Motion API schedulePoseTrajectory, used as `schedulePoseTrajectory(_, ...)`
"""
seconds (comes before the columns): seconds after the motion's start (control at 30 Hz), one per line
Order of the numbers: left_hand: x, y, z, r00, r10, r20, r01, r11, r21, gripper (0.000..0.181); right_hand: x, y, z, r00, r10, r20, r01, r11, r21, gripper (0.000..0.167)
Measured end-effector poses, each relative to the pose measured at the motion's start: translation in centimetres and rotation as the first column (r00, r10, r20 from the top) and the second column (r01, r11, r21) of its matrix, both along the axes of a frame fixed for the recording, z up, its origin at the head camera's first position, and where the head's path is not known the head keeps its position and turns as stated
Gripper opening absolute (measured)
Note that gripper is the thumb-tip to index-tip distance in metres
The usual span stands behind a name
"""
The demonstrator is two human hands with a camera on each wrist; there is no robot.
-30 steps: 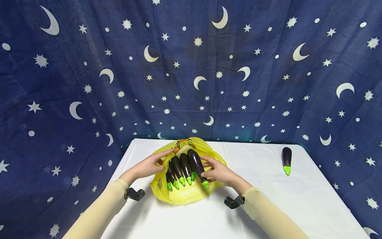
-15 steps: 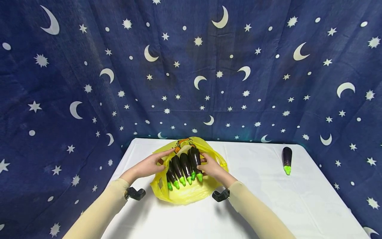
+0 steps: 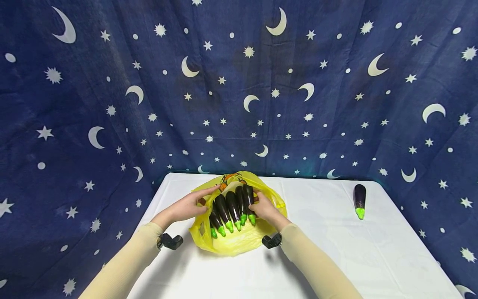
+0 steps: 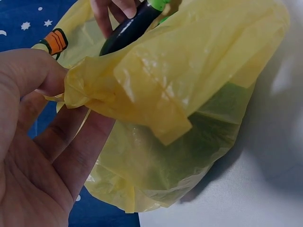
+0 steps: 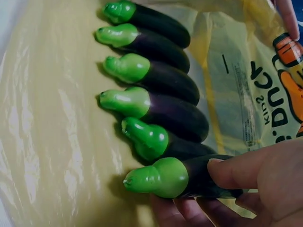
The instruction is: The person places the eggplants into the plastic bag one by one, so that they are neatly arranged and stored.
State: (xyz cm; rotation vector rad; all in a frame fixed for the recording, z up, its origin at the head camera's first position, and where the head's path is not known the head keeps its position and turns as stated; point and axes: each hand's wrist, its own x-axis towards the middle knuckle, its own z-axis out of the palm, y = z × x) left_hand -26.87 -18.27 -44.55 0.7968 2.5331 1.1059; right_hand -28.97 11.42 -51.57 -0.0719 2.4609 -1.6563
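Observation:
A yellow plastic bag (image 3: 244, 245) lies on the table with its mouth spread toward me. Several dark eggplants with green stems, one of them a middle eggplant (image 5: 170, 78), lie side by side inside it. My left hand (image 3: 183, 208) pinches the left edge of the bag's mouth, thumb against fingers, as the left wrist view shows. Inside the bag, my right hand (image 3: 266, 207) grips the eggplant (image 5: 163, 177) at the right end of the row, thumb on top and fingers below. This eggplant is beside its neighbour; whether it rests on the bag's bottom I cannot tell.
A single eggplant (image 3: 359, 200) lies on the white tabletop (image 3: 317, 232) at the far right, stem toward me. Behind the table hangs a dark blue curtain (image 3: 239, 116) with moons and stars. Each wrist carries a black camera, such as the right one (image 3: 271, 241).
My right hand has carried its eggplant left and deeper into the bag, from tilted above the row to lined up at its right end. The left hand has stayed on the bag's edge.

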Motion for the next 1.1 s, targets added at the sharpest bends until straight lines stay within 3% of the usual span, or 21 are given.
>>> schedulePoseTrajectory(0.47, 0.1, 0.2, 0.0, 1.000, -0.013, 0.013, 0.013, 1.000, 0.016, 0.078, -0.6, 0.4, -1.5, 0.995, -0.040, -0.087, 0.059, 0.970, 0.237, 0.068)
schedulePoseTrajectory(0.83, 0.2, 0.3, 0.2, 1.000, -0.008, 0.006, 0.008, 1.000, 0.006, 0.078, -0.4, -0.2, -1.3, 0.994, -0.014, -0.108, 0.052, 0.932, 0.359, 0.064)
schedulePoseTrajectory(1.1, 0.2, 0.4, 0.1, 1.000, -0.020, 0.004, 0.020, 1.000, 0.023, 0.078, -0.1, -0.2, -1.4, 0.994, 0.019, -0.107, 0.025, 0.920, 0.391, 0.070)
